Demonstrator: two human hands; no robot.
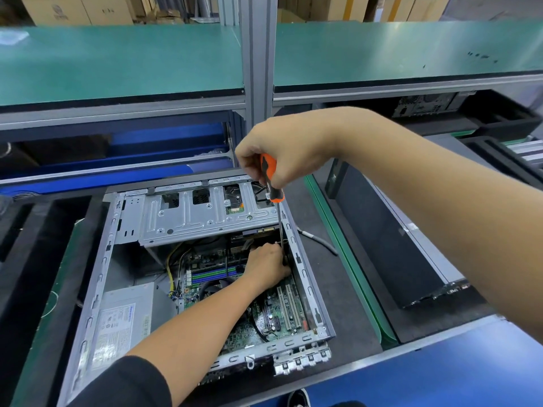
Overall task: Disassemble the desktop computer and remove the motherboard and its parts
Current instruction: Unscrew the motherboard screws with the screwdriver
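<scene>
Motherboard (264, 315) lies flat in the open case (97, 277), low centre. Right hand (273, 154) grips the orange screwdriver (271, 179), shaft running down toward 6 o'clock to a screw hidden beside the left hand (266, 265), whose fingers curl near the tip; what they hold is unclear. Keep the shaft upright and press firmly. Drive cage (202, 215) at 12 o'clock crowds access; yellow cables (170, 268) lie at 9 o'clock.

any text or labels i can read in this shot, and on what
Nothing here reads clearly.
Power supply label: print and a blue brand strip, too blurred to read.
Cardboard boxes behind the shelf: a round logo and faint marks, illegible.
Motherboard: markings too small to make out.
Screwdriver: no text visible.
</scene>
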